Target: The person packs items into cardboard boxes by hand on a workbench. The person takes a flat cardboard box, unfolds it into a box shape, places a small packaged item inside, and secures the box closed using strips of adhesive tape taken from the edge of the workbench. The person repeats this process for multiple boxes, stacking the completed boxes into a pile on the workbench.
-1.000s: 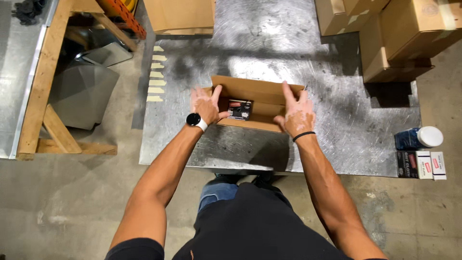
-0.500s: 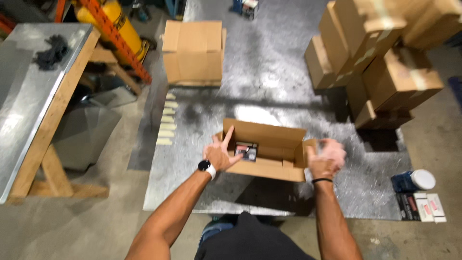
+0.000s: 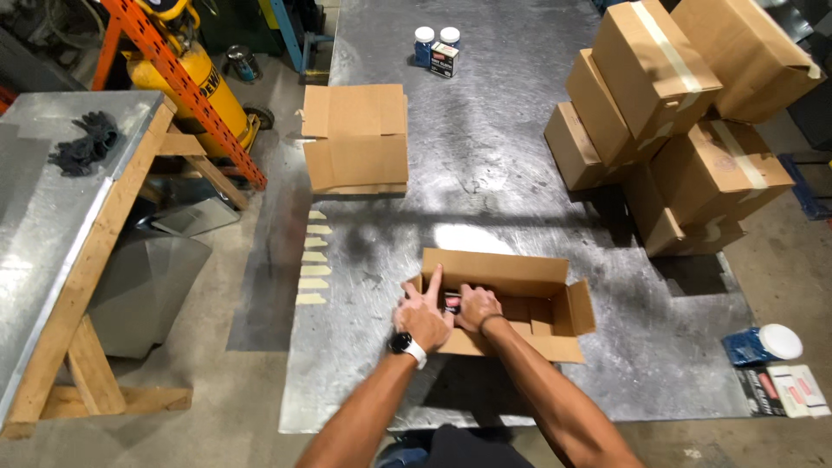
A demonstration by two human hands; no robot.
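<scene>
An open cardboard box [image 3: 520, 273] lies on the metal table [image 3: 485, 173] in front of me. My left hand [image 3: 423, 314] rests on the box's left end with the index finger pointing up along the flap; a watch is on that wrist. My right hand [image 3: 476, 305] reaches inside the left part of the box and covers a small dark packet [image 3: 451, 302], of which only a sliver shows. Whether the fingers grip the packet is hidden.
A folded cardboard box [image 3: 355, 137] lies farther back on the table. Stacked taped cartons [image 3: 685, 113] stand at the right. Two jars and a small box [image 3: 438, 48] sit at the far end. A blue jar [image 3: 763, 344] and small boxes [image 3: 784, 390] lie at the right edge. Tape strips [image 3: 314, 269] hang off the left edge.
My right hand has moved from outside the box's right end across into its left part, onto the dark packet. The view has tilted up, showing more of the table.
</scene>
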